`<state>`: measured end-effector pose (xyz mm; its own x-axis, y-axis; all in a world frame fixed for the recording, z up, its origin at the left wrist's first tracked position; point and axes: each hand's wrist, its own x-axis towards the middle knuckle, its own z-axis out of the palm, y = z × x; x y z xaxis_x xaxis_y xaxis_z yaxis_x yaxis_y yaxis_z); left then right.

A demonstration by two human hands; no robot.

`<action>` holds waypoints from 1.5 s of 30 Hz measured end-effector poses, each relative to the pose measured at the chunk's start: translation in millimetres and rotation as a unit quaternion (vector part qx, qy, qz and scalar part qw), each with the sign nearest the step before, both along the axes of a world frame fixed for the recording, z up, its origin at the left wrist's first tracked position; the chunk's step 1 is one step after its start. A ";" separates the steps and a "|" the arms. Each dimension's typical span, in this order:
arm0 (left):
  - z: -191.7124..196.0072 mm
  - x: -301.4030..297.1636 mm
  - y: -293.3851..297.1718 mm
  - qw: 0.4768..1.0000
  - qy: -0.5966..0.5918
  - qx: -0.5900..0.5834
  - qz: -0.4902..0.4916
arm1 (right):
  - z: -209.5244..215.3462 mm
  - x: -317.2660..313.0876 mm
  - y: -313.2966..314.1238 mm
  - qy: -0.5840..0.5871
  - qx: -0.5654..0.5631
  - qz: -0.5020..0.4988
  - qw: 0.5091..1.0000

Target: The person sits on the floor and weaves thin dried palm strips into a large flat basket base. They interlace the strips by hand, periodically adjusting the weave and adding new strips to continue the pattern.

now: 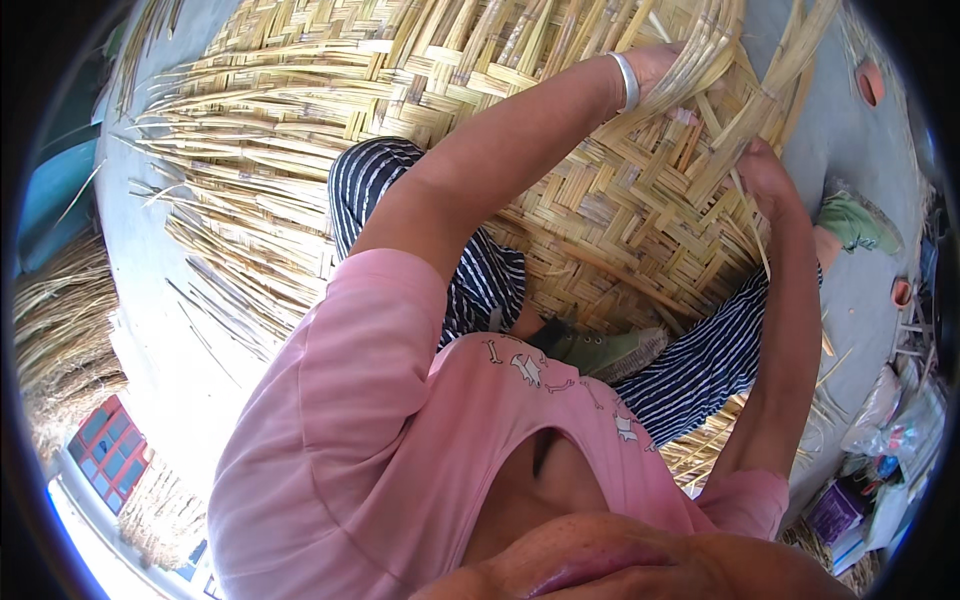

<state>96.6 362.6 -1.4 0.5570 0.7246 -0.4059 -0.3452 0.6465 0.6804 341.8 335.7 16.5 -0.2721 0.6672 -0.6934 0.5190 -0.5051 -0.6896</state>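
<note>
A woven mat of pale yellow split reeds [640, 190] spreads in front of me in a diagonal pattern, long loose ends fanning out at its left and far edges. My left hand [655, 72], with a white band at the wrist, reaches to the far part of the mat and grips a bundle of raised reed strips [712, 50]; the strips cover most of its fingers. Nearer and to the right, my right hand [768, 178] is closed on a wide flat reed strip [748, 130] that slants up from the weave. A thin strip hangs below that hand.
My legs in striped trousers and my green shoes [860, 220] rest on and beside the mat. Bundled reeds [65, 340] stand at the left. Small orange clay-coloured objects [870, 84] sit on the grey floor [835, 120] at right, with plastic bags [895, 430] near the right rim.
</note>
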 end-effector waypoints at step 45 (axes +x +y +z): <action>-10.7 -37.6 -88.6 0.784 0.482 0.336 0.202 | -31.6 51.4 0.6 -0.250 0.184 0.208 0.927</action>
